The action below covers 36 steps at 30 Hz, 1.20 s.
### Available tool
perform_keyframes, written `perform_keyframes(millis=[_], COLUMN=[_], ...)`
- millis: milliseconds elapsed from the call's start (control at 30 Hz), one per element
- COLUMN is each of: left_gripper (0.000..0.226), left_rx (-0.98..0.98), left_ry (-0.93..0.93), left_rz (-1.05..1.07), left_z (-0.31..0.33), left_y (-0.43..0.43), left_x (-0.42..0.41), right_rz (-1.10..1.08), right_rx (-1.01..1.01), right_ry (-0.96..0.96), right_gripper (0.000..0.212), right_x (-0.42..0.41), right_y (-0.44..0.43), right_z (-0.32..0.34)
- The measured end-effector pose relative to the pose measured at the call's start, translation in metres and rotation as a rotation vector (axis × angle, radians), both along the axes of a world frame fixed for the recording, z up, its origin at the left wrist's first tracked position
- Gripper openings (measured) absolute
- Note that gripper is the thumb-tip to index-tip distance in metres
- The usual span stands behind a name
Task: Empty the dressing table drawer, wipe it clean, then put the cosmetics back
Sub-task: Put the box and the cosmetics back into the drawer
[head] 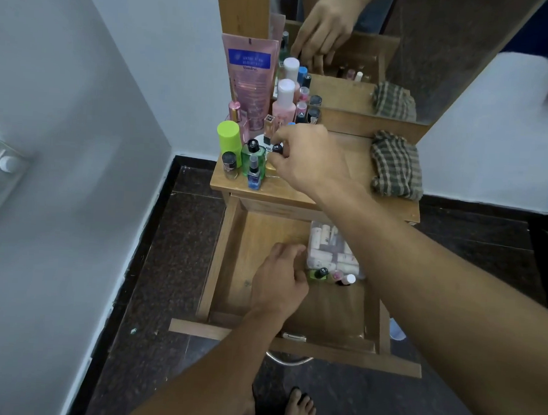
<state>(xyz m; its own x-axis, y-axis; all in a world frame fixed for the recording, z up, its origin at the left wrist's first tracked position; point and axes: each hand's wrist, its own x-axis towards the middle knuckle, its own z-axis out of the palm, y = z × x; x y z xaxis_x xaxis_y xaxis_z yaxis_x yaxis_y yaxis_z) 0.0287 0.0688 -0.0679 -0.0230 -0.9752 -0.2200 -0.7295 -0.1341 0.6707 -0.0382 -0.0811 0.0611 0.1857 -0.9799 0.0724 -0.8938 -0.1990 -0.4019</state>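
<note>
The wooden drawer (231, 259) stands pulled out below the dressing table top (299, 193). Inside it at the right lie a clear pouch of small tubes (328, 246) and three small bottles (335, 277). My left hand (281, 278) rests in the drawer beside them, fingers curled; I cannot tell if it holds anything. My right hand (304, 161) is over the table top, fingertips pinched on a small black-capped bottle (277, 149) among the cluster of cosmetics (254, 135). A checked cloth (395, 165) lies crumpled at the table's right.
A pink tube (250, 80) leans against the mirror frame behind the bottles. The mirror (404, 55) reflects my hand and the cloth. White walls flank the table; a switch plate (2, 165) is on the left wall. My bare foot (300, 411) stands on dark stone floor.
</note>
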Motion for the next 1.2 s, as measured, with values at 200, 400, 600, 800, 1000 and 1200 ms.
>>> perform_keyframes(millis=[200, 400, 600, 800, 1000, 1200], left_gripper=[0.052, 0.049, 0.052, 0.050, 0.052, 0.052], left_rx=[-0.025, -0.074, -0.073, -0.070, -0.044, -0.040], left_ry=[0.028, 0.062, 0.047, 0.043, 0.036, 0.049], left_rz=[-0.008, -0.020, -0.048, -0.029, -0.041, -0.041], left_z=[-0.003, 0.000, 0.001, 0.000, -0.002, -0.004], left_y=[-0.001, 0.000, 0.000, 0.006, 0.009, 0.008], left_x=[0.000, -0.006, -0.015, -0.022, -0.022, -0.023], right_rz=[0.012, -0.004, -0.129, -0.286, -0.343, -0.324], right_rx=[-0.042, -0.023, 0.157, 0.290, 0.349, 0.340], right_ry=[0.026, 0.065, 0.157, 0.180, 0.274, 0.329], right_gripper=[0.018, 0.013, 0.013, 0.021, 0.024, 0.026], right_x=[-0.025, -0.087, -0.136, -0.140, -0.136, -0.132], right_y=[0.006, 0.047, 0.098, 0.143, 0.165, 0.170], right_z=[0.010, 0.036, 0.031, 0.008, -0.014, -0.044])
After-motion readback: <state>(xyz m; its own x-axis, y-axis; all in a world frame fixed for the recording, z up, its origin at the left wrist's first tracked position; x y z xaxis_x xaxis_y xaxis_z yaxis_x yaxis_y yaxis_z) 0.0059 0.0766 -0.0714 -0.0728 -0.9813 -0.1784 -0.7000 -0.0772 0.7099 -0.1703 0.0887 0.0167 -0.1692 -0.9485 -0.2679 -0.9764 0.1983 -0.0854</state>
